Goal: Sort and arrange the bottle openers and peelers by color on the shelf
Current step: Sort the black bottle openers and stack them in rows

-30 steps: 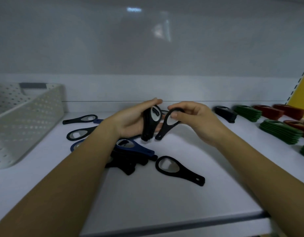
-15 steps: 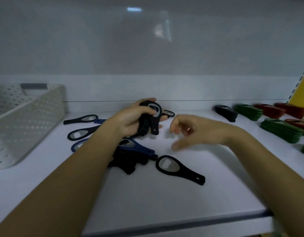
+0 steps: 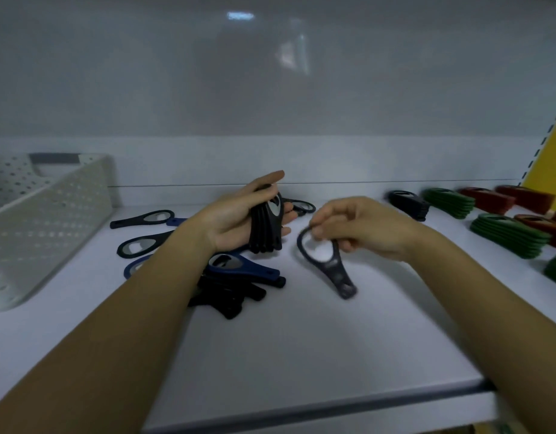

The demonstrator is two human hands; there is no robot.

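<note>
Head view: a stack of black bottle openers [image 3: 266,228] is held upright in the left hand [image 3: 229,220], above the back half of the shelf [image 3: 301,355]. The left grip is closed round the stack, with the thumb laid over its top and fingertips showing past its far side.

A single dark bottle opener [image 3: 328,264] is pinched by its ring in the right hand [image 3: 364,228], just right of the stack and apart from it. The right grip is curled, thumb and fingertips meeting on the ring. The handle points down and toward the front edge. The opener is blurred, and whether its tip touches the shelf cannot be told.

Loose pieces are noted under and beside the left forearm:
- A blue bottle opener [image 3: 239,266] lies on a heap of black openers [image 3: 229,296].
- A second blue opener [image 3: 133,268] is partly hidden by the arm.
- Two black openers [image 3: 139,245] lie flat to the left, toward the back wall.

Sorted piles are seen to the right: a black pile [image 3: 408,203], a green pile [image 3: 449,202] and a red pile [image 3: 489,200] in a back row, with a further green pile [image 3: 508,234] nearer the front. More red and green piles are cut off by the frame edge.

A white perforated basket [image 3: 51,220] stands on the shelf at far left. A yellow panel [image 3: 549,158] is visible at far right.
</note>
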